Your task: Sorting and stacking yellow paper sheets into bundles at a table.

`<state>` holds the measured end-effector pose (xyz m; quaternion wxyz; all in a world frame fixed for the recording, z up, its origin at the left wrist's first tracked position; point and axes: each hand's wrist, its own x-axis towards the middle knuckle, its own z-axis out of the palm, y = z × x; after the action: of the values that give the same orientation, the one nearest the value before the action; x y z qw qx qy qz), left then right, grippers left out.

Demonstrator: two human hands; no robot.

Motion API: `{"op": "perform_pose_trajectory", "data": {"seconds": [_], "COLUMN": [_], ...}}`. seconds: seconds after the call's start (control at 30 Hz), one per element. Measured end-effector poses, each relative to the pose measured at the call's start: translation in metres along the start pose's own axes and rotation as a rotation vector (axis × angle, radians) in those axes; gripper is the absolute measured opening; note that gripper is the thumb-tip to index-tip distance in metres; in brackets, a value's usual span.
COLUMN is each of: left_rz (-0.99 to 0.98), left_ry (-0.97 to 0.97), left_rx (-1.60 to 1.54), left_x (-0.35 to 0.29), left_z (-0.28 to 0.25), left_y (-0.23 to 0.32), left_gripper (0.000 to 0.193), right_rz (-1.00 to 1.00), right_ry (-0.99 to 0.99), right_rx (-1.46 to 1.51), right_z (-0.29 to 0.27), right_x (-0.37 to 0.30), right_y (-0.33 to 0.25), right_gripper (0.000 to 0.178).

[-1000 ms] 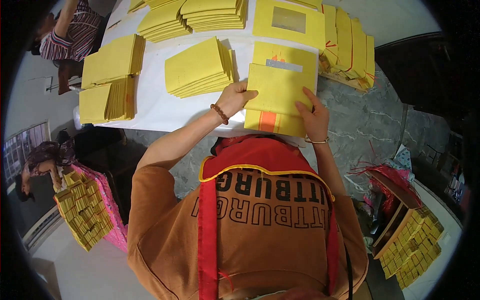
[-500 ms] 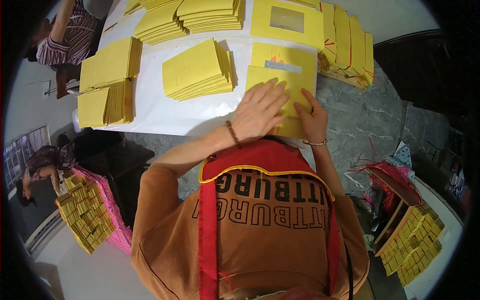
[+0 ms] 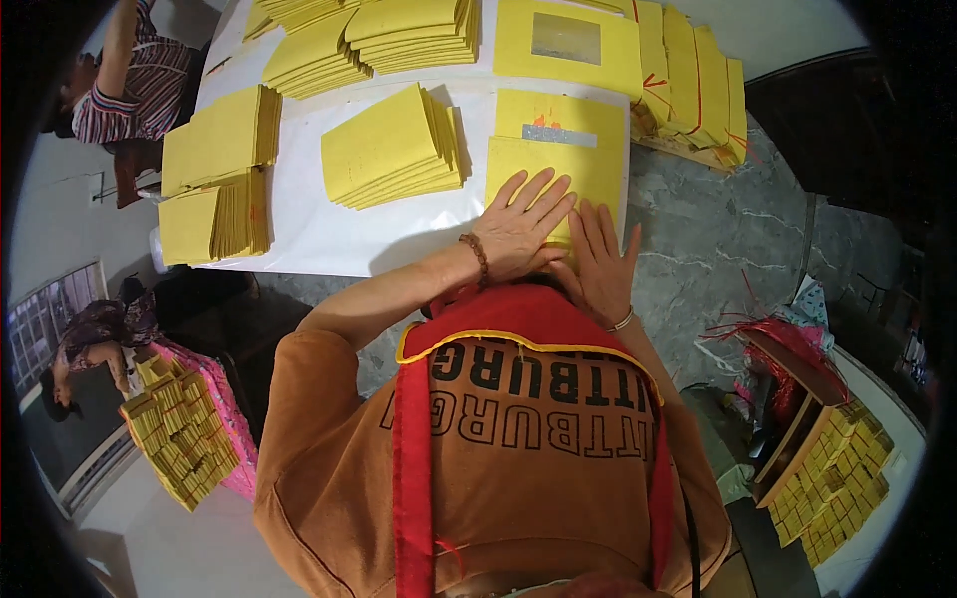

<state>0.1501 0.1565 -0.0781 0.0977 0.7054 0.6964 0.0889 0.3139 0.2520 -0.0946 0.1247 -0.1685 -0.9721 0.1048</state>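
A folded yellow paper sheet (image 3: 558, 164) lies near the right side of the white-covered table (image 3: 419, 244), its upper flap showing a silver patch with orange marks. My left hand (image 3: 518, 224) rests flat on the folded part, fingers spread. Close beside it, my right hand (image 3: 603, 264) is also stretched out, its fingers on the sheet's lower right portion. Neither hand grips anything. To the left, a fanned stack of folded yellow papers (image 3: 384, 145) sits on the table. Beyond the folded sheet is a flat yellow sheet (image 3: 616, 55) with a silver rectangle.
Yellow stacks (image 3: 214, 135) line the table's left side, with more stacks (image 3: 414, 35) at the back. Red-tied bundles (image 3: 688, 75) stand at the right. A person in stripes (image 3: 140, 90) is at upper left. Heaped bundles (image 3: 184, 439) and red string (image 3: 788, 349) lie farther off.
My right hand has gone from holding the sheet's right edge to lying flat on it, nearer my left hand. My left hand has shifted slightly down the sheet.
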Motion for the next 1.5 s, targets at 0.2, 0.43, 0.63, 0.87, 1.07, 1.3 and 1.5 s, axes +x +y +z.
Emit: {"op": "perform_pose_trajectory", "data": {"seconds": [0.2,0.43,0.63,0.87,1.07,1.3,1.5], "left_rz": [-0.022,0.021,0.098,0.126,0.05,-0.248,-0.323], "left_ry": [0.118,0.123,0.194,0.264,0.374,0.737,0.492], "left_rx": [-0.168,-0.215,-0.033,0.391,0.151,0.484,0.448], "left_x": [-0.002,-0.004,-0.006,0.002,0.003,-0.075,-0.112], "left_z": [0.013,0.003,0.004,0.007,-0.014,-0.077,-0.014], "left_y": [-0.004,-0.009,-0.008,0.008,0.002,-0.086,-0.138], "left_gripper": [0.067,0.066,0.054,0.054,0.051,0.048,0.042], "right_rz": [0.038,-0.013,-0.04,0.234,0.312,0.228,0.241], "right_ry": [-0.077,-0.128,-0.114,0.263,0.276,0.302,-0.015], "right_rx": [0.063,0.064,0.076,0.89,1.065,1.016,1.371], "right_z": [0.005,-0.004,-0.003,-0.007,-0.004,-0.018,-0.008], "right_x": [-0.006,-0.007,-0.007,-0.005,-0.004,0.026,0.093], "right_y": [0.003,0.002,0.007,0.032,0.035,0.025,-0.035], "right_gripper": [0.06,0.055,0.053,0.038,0.033,0.031,0.04]}}
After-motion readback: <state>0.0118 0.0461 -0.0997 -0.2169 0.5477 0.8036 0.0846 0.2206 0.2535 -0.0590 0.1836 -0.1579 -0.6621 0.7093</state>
